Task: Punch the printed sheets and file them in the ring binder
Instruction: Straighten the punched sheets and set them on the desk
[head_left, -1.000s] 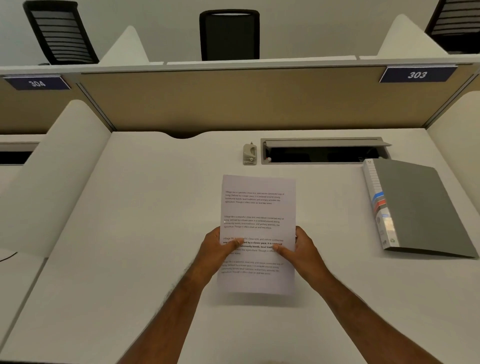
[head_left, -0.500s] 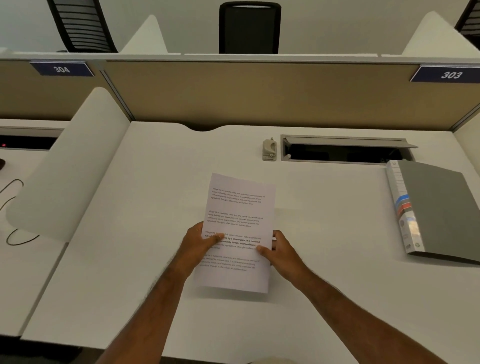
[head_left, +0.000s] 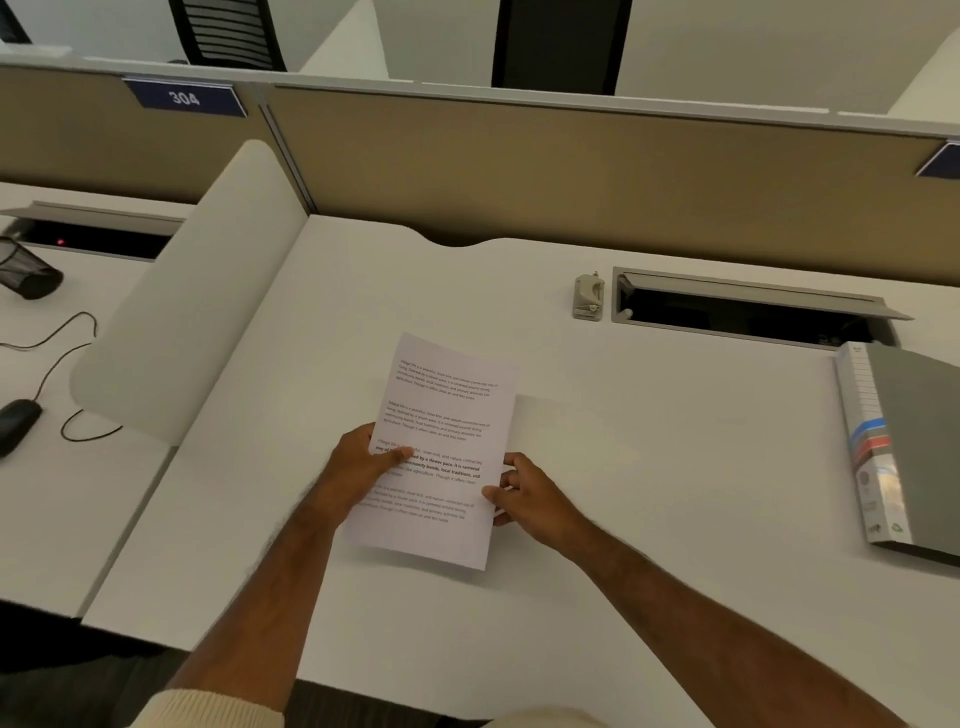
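I hold a thin stack of white printed sheets (head_left: 447, 410) just above the white desk (head_left: 649, 457), tilted slightly to the right. My left hand (head_left: 363, 467) grips the sheets at their left edge with the thumb on the text. My right hand (head_left: 524, 493) pinches the right edge lower down. A small beige hole punch (head_left: 588, 296) stands at the back of the desk, well beyond the sheets. The grey ring binder (head_left: 914, 447) lies closed at the right edge of the view, its labelled spine facing me.
A cable tray slot (head_left: 748, 312) is open in the desk next to the punch. A curved white divider (head_left: 187, 301) separates the neighbouring desk, where a mouse (head_left: 18, 423), its cable and a mesh cup (head_left: 26, 273) lie. A tan partition (head_left: 571, 171) closes the back.
The view has swung to the left, so the binder and punch sit further right in frame. My hands still hold the sheets, which now lean a little more to the right.
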